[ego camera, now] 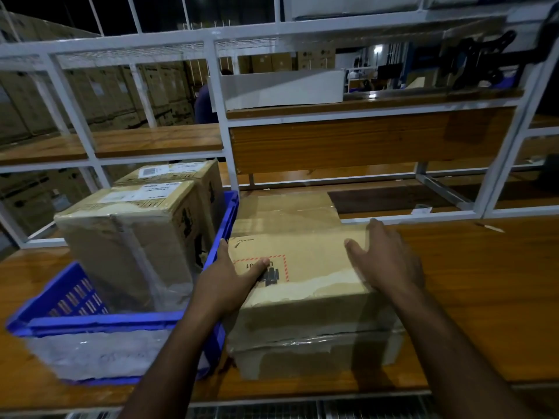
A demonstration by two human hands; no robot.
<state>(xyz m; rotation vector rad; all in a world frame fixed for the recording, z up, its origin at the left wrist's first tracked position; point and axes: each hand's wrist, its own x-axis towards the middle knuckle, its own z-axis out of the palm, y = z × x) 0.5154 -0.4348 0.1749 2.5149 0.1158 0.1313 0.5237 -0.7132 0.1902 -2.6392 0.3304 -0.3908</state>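
The left hand [225, 282] lay flat against the left side of the cardboard box [305, 297], thumb over its top and fingers straight. The right hand [390, 264] rested spread and loose on the top's right edge. The box stood on the surface [469, 282], just beside the blue crate [99, 323], which held two taped boxes [133, 237]. This looked like bracing before a lift; next, both hands would need to squeeze inward evenly.

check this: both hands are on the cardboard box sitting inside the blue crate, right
Not quite. The left hand and right hand are on the cardboard box, but it sits on the wooden table beside the blue crate, not inside it, as the head view shows.
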